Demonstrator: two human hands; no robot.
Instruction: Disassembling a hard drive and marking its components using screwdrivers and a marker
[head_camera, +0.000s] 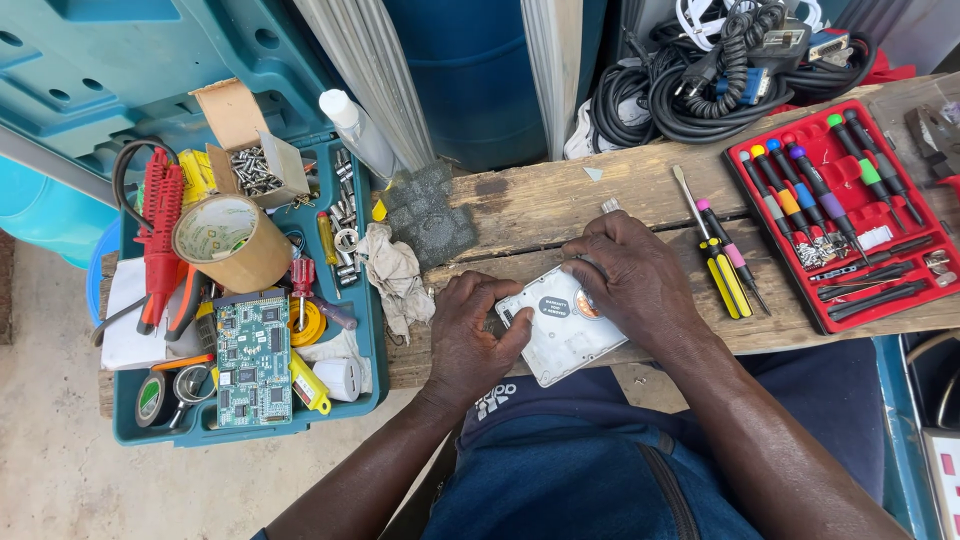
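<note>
A flat silver hard drive (560, 335) with round stickers lies tilted at the front edge of a worn wooden plank (540, 205). My left hand (475, 330) grips its left end, thumb on the top face. My right hand (630, 275) rests over its far right corner, fingers curled on the casing. Whether the right hand holds a small tool is hidden. A yellow-and-black screwdriver (725, 280) and a pink-tipped one (730, 250) lie just right of my right hand.
A red tray (935, 215) of coloured precision screwdrivers sits at right. A teal toolbox (370, 330) at left holds a tape roll (232, 243), green circuit board (253, 360), box of screws (255, 170) and red tools. Black cables (700, 80) pile at the back. A rag (397, 275) lies by the toolbox.
</note>
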